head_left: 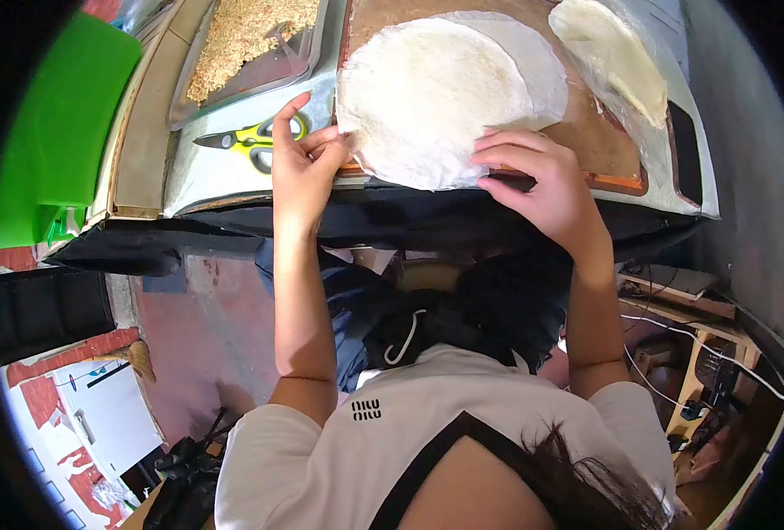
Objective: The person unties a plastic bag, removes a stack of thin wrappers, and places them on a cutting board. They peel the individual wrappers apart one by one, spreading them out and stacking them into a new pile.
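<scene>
The round dough sheet (436,97) lies flat on a brown cutting board (604,141) at the near edge of the worktop (207,177), and its near rim hangs slightly over the board's front. From my feed, the right hand (546,181) sits on that near rim. Its fingers are bent over the top of the sheet and the thumb is tucked below, so I read that grip as clamped on the sheet's edge. Something dark shows under the fingertips, but I can't make out what it is. The left hand (304,168) is at the sheet's left rim, with most fingers curled together against it and one stretched out away from me. Its grip touches the rim, but I cannot tell whether any dough is pinched inside it. A second thin sheet (546,62) peeks out from under the far right side of the first. Beyond that, a pale folded piece of dough (613,53) rests on clear plastic near the board's far corner. Just left of the left hand lie yellow-handled scissors (251,140), blades pointing left. Further back is a metal tray (308,62) spread with tan crumbs. A black cloth (410,221) drapes along the worktop's front edge, and a bright green panel (56,115) stands off to the left.
</scene>
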### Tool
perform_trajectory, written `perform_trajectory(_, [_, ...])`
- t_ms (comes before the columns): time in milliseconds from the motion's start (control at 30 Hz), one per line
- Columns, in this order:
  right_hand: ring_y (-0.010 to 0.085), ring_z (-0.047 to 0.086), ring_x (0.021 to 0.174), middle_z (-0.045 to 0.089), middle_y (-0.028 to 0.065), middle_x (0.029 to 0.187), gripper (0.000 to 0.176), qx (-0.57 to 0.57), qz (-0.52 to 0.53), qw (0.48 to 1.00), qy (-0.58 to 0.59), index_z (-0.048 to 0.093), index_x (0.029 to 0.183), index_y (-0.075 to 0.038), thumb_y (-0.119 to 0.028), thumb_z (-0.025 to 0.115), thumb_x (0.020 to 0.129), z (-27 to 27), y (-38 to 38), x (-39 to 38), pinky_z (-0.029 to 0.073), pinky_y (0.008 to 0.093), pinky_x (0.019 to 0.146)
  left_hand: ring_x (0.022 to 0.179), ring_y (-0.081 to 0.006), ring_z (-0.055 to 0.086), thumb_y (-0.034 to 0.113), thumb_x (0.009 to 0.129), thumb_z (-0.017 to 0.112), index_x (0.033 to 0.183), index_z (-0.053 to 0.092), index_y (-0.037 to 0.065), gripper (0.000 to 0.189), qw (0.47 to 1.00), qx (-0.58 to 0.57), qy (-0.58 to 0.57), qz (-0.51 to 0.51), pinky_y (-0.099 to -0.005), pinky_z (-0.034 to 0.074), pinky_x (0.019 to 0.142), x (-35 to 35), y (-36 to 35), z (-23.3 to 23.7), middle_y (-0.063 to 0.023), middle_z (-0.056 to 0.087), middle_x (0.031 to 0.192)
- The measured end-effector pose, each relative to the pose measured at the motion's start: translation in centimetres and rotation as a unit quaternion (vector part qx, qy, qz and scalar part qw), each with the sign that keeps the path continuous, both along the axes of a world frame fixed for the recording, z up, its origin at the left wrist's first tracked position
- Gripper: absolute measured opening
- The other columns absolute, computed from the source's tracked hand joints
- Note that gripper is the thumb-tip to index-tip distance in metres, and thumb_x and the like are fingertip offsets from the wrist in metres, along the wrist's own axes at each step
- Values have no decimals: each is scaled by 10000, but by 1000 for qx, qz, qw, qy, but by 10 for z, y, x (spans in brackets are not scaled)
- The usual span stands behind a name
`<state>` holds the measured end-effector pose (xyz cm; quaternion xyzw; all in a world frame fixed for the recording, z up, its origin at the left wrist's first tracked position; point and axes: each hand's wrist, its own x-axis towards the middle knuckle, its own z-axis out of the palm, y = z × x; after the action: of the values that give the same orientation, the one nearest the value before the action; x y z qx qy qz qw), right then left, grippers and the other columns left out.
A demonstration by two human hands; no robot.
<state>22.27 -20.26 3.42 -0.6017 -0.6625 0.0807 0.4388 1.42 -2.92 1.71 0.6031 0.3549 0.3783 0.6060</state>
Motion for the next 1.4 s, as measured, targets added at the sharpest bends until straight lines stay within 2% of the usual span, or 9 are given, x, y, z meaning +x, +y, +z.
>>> perform_trajectory(233, [296, 645, 965, 675, 121, 952, 187, 12, -28, 999, -25, 676, 898, -22, -39, 738, 722, -3, 2, -4, 490, 367, 841, 787, -117, 637, -30, 855, 628, 1389, 320, 48, 621, 1000, -18, -25, 1, -248, 531, 742, 0, -10, 4, -111, 660, 898])
perform_trajectory(333, [294, 646, 981, 676, 118, 931, 174, 25, -40, 998, -38, 680, 885, -30, -56, 742, 725, -2, 3, -6, 493, 376, 843, 793, -118, 646, 1, 849, 679, 1416, 273, 58, 699, 998, 51, 7, -31, -243, 540, 708, 4, -49, 16, -114, 655, 906])
perform_trajectory(433, [295, 648, 979, 677, 109, 916, 159, 38, -38, 996, -70, 682, 874, -37, -67, 742, 729, -3, 3, -6, 500, 382, 829, 777, -133, 669, -12, 821, 712, 1473, 171, 104, 855, 997, 35, 36, -63, -245, 550, 631, 18, -88, 17, -127, 656, 894])
perform_trajectory(467, [296, 649, 976, 677, 105, 913, 155, 43, -36, 995, -84, 683, 872, -38, -69, 741, 731, -3, 4, -5, 503, 384, 822, 765, -136, 675, -9, 825, 707, 1472, 196, 110, 833, 996, 45, 39, -62, -254, 553, 634, 22, -94, 15, -132, 658, 866])
perform_trajectory(633, [271, 651, 856, 662, 80, 876, 99, 47, -16, 985, -167, 661, 818, -40, -89, 716, 753, 5, 5, -2, 508, 376, 733, 736, -130, 681, -9, 825, 708, 1429, 293, 107, 742, 991, 82, 73, -74, -258, 551, 642, 32, -97, 7, -129, 666, 782])
perform_trajectory(767, [235, 625, 748, 622, 57, 873, 82, 49, 32, 961, -271, 631, 820, -59, -117, 661, 770, 6, 7, 7, 501, 355, 677, 728, -132, 685, -29, 823, 702, 1409, 297, 98, 724, 995, 81, 30, -48, -258, 550, 641, 44, -96, 0, -141, 687, 808])
perform_trajectory(967, [202, 618, 722, 584, 38, 902, 81, 88, 55, 924, -367, 597, 827, -79, -135, 637, 783, 6, 16, 15, 498, 324, 632, 752, -140, 688, -49, 822, 699, 1389, 293, 84, 710, 997, 60, 26, -36, -251, 544, 663, 44, -95, 0, -136, 690, 816])
perform_trajectory(1233, [243, 621, 708, 588, 49, 827, 88, 32, 73, 971, -226, 595, 824, -74, -127, 664, 814, 18, 20, 12, 496, 354, 596, 777, -136, 673, -76, 828, 688, 1383, 298, 90, 698, 998, 50, 12, -44, -231, 531, 703, 36, -92, -2, -111, 671, 862])
perform_trajectory(1400, [251, 623, 734, 604, 51, 829, 73, 22, 65, 982, -176, 615, 838, -68, -98, 674, 806, 23, 18, 4, 499, 356, 616, 855, -130, 665, -101, 833, 656, 1336, 357, 67, 608, 995, 44, -85, -41, -236, 535, 746, 30, -89, -13, -94, 658, 878])
